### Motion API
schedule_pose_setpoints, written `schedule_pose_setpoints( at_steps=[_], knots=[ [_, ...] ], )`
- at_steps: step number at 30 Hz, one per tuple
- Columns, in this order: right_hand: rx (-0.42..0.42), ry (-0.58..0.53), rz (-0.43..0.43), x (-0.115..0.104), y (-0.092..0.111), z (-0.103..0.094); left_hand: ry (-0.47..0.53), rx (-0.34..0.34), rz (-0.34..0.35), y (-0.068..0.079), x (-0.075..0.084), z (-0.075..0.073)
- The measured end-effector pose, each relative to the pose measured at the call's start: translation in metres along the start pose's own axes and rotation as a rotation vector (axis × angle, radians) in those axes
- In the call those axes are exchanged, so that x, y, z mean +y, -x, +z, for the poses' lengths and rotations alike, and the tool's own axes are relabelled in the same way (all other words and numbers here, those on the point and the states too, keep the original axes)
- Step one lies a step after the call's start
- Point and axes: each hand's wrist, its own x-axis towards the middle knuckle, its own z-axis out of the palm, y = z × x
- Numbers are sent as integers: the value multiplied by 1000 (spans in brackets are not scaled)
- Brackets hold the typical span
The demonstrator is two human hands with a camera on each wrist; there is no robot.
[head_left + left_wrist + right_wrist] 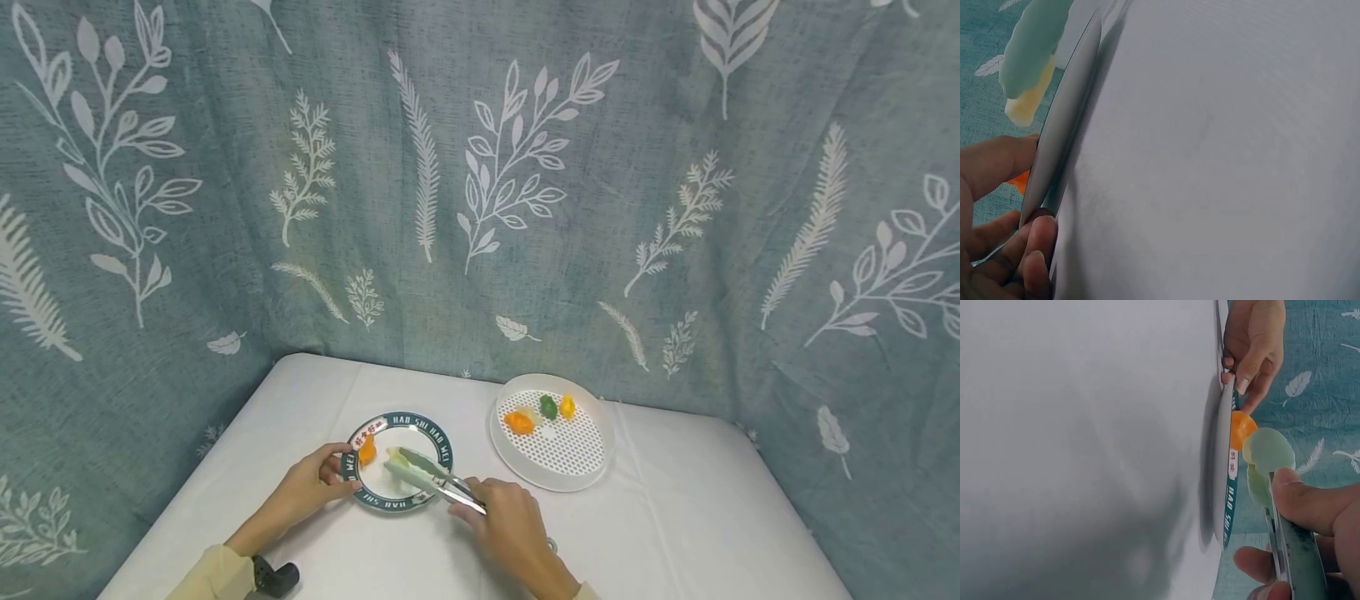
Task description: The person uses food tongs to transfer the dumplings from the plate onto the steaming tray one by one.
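My left hand [313, 481] pinches the left rim of a white plate [384, 487] with a dark green lettered border; in the left wrist view the thumb is above the rim and fingers curl below it. A small orange piece [367, 451], shaped like a little pepper, lies on the plate near that hand. My right hand [510, 521] grips metal kitchen tongs [454, 490] with pale green tips. Between the tips, over the plate, is a pale yellow piece [1021, 111], partly hidden by them.
Behind and right of the plate stands a round white tray [504, 454] with a perforated base. It holds an orange piece [519, 422], a pale one, a green one [548, 407] and a yellow one [567, 407]. A patterned curtain [450, 317] borders the white-covered table [675, 517].
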Motion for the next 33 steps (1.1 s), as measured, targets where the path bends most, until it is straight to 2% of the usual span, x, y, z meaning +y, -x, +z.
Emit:
schedule_pose_setpoints(
  at_steps=[8,27,33],
  knots=[
    [-10,43,31,14,-2,-18,-12,8,1,0,1,0],
    [105,56,142,46,8,-47,-8,3,-11,1,2,1],
    [105,78,201,61,13,-54,-6,4,-11,2,4,1]
  ],
)
